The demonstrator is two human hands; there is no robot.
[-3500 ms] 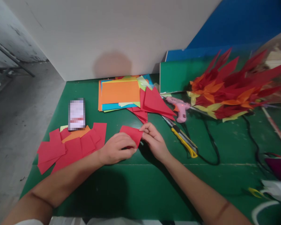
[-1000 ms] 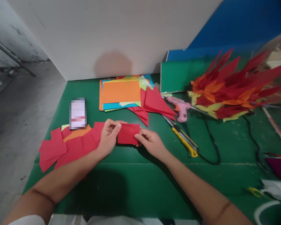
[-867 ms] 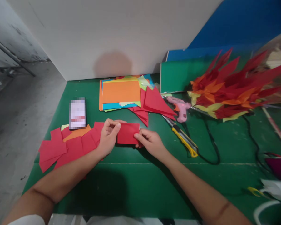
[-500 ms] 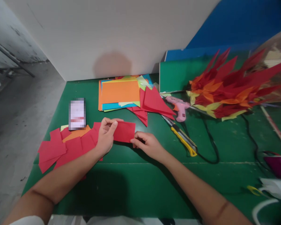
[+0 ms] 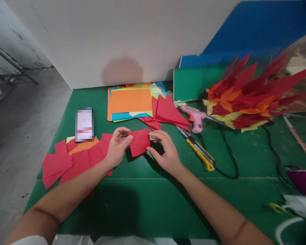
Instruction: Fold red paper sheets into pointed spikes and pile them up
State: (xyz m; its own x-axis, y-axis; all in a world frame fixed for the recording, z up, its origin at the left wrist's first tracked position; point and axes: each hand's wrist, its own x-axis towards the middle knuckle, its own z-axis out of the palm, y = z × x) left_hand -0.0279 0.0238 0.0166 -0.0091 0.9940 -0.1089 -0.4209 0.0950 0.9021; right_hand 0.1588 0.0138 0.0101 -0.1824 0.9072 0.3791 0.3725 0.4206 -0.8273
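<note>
A piece of red paper (image 5: 139, 143) is held just above the green table (image 5: 158, 204), tilted a little. My left hand (image 5: 119, 144) pinches its left edge between thumb and fingers. On the opposite side, the thumb and fingertips of my right hand (image 5: 165, 149) grip the right edge. Several red paper pieces (image 5: 80, 161) lie overlapping to the left, partly hidden by my left forearm. Beyond my hands rest red paper triangles (image 5: 169, 110) beside a stack of coloured paper (image 5: 131, 100) with an orange sheet on top.
A phone (image 5: 84, 124) stands at the left behind the red pieces. To the right lie a yellow box cutter (image 5: 200, 153) and a pink glue gun (image 5: 195, 117) with a black cord. Behind them is a red, orange and yellow paper flame shape (image 5: 247, 98). A white panel (image 5: 117, 37) rises at the back.
The red paper has turned and shifted slightly right, now showing a squarer outline. My right hand has moved up and spread along its right edge; my left hand has moved slightly right.
</note>
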